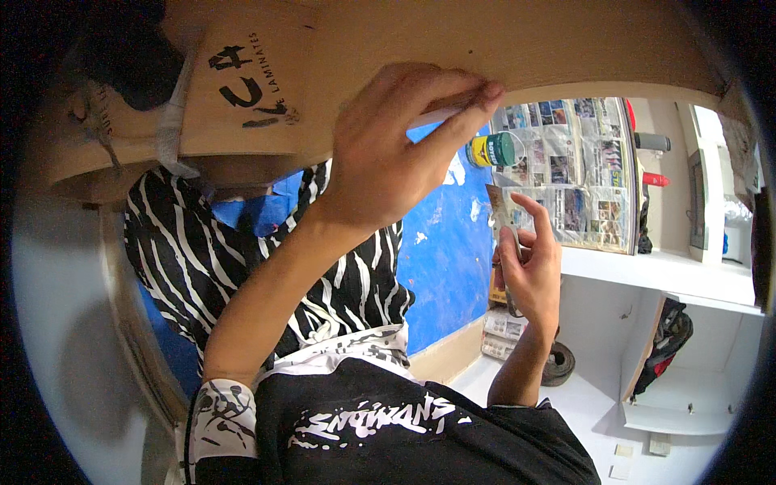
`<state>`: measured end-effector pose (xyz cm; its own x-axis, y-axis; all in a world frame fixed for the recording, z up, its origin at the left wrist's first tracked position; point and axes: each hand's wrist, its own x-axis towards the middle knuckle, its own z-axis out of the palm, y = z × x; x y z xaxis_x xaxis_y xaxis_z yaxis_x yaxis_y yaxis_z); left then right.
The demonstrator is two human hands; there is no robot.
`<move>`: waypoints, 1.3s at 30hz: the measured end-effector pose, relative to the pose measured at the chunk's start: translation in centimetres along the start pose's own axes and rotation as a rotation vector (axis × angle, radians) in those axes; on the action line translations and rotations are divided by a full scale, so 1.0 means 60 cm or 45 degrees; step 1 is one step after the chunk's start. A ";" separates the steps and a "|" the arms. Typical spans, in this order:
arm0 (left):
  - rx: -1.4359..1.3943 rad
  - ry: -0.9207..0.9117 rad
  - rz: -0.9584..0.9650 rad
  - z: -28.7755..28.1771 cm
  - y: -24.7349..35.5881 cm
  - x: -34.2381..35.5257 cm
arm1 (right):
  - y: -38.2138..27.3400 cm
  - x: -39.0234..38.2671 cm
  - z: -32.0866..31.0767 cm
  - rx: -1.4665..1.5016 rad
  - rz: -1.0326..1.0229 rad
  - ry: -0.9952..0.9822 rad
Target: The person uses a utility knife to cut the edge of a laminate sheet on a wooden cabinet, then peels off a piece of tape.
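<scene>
My left hand (388, 153) is raised at the brown board (566, 40) overhead, its thumb and fingers closed together at the board's lower edge. Whether a thin strip lies between those fingertips is hard to make out. Lower and to the right, my right hand (529, 271) is closed around a putty knife (499, 212), with the flat blade pointing up. The knife is apart from the board.
A green and yellow tub (493, 150) stands on the blue sheet (444, 267), which has white smears. Beside it is a newspaper-covered panel (566, 170). Another brown board (242, 105) with black print is at the upper left. A white cabinet (687, 388) stands at the right.
</scene>
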<state>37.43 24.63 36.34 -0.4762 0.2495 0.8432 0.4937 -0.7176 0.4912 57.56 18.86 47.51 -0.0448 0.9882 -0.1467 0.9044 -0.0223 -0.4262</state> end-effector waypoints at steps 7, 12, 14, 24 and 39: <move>0.174 0.030 0.149 -0.015 0.010 -0.018 | 0.016 0.015 0.012 0.040 -0.057 -0.045; 0.217 -0.005 0.123 -0.029 0.029 -0.017 | 0.008 0.023 0.007 0.108 -0.087 -0.051; 0.166 -0.004 0.062 -0.030 0.036 -0.016 | 0.007 0.027 0.009 0.162 -0.133 -0.047; 0.181 -0.123 -0.060 -0.046 0.059 0.009 | -0.009 0.032 0.020 0.194 -0.228 -0.090; -0.844 -0.236 -1.256 -0.008 0.171 -0.052 | 0.002 -0.016 0.059 0.761 -0.716 0.062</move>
<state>43.62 16.20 38.64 -0.2997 0.9300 0.2130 -0.5204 -0.3465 0.7805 56.17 17.40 44.42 -0.3928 0.8810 0.2638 0.3731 0.4148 -0.8299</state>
